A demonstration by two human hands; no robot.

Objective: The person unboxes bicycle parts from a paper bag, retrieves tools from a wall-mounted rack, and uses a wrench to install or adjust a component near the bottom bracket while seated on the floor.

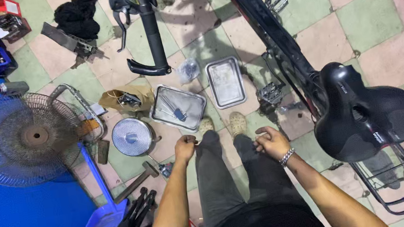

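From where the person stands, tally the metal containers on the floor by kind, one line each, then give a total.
Rectangular metal trays: 2, one holding small tools, one that looks bare.
Round metal pan with lid: 1.
Total: 3

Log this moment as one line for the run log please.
left hand: closed at trouser leg | right hand: pinching trouser leg, holds nothing else | bicycle saddle right | metal trays on floor ahead

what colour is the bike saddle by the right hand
Black, glossy; the bike saddle shows in the head view, beside the right hand.
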